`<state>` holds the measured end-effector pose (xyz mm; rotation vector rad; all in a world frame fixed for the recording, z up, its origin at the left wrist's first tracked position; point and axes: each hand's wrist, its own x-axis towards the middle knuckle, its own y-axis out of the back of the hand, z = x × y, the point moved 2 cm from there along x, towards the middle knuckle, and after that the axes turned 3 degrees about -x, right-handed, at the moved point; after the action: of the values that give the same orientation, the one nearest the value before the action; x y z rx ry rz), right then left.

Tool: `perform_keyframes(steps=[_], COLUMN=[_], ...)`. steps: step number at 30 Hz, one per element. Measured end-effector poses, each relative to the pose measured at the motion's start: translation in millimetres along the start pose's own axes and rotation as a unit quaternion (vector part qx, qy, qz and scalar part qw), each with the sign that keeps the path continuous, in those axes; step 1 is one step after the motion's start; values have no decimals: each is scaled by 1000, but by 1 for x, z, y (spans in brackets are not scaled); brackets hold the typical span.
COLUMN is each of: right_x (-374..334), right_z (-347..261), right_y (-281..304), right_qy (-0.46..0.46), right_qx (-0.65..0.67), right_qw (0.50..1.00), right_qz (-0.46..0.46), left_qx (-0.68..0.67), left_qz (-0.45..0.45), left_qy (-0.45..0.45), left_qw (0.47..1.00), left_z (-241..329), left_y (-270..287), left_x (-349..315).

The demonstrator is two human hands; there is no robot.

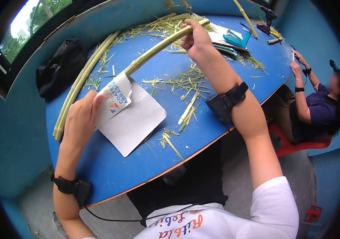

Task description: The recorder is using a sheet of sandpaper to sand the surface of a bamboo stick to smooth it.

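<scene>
My left hand (80,117) is closed around a folded piece of sandpaper (115,97) with print on its white backing. That sandpaper wraps the near end of a pale green bamboo stick (154,49), so this end is hidden. Toward the far side of the table, my right hand (195,38) grips the stick near its other end. The stick slants up to the right above the table. Just under the left hand's sandpaper, a whitish sheet with rounded corners (136,119) lies on the blue table; I cannot tell whether the two are joined.
Green shavings (182,81) litter the blue table (138,175). Long bamboo poles (80,85) lie along its left edge by a black bag (62,65). Farther back are a teal stapler-like tool (235,39) and a drill (267,19). Another person (317,99) works at right.
</scene>
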<state>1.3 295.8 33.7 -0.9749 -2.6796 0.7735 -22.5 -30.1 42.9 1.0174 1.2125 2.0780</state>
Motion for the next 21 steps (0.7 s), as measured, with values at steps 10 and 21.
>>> perform_keyframes(steps=[10, 21], right_x=[-11, -37], right_z=[-24, -1], right_y=[3, -13], right_qy=[15, 20], right_qx=[70, -12], right_qw=[929, 973], right_qz=[-363, -229], left_qx=[-682, -201], left_qz=[-311, -80], left_qy=[221, 44], left_qw=[624, 975], left_z=[4, 23], left_y=[4, -1], left_x=[-19, -17])
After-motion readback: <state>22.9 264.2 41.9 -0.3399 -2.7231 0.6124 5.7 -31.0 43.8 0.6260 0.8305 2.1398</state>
